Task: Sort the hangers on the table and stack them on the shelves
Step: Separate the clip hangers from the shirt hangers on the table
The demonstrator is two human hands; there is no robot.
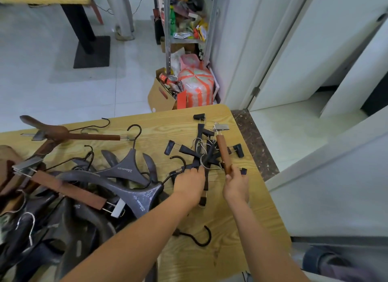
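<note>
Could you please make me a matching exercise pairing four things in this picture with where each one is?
Things:
1. brown wooden clip hanger with a metal clip
2. loose black metal hook
3. tan cardboard box
4. pile of small black clip hangers

Places:
A. on the floor beyond the wooden table
B. gripped by the right hand
C. alone on the table, between the forearms
D. touched by the left hand

Pairs: 1-B; 2-C; 3-A; 4-D
</note>
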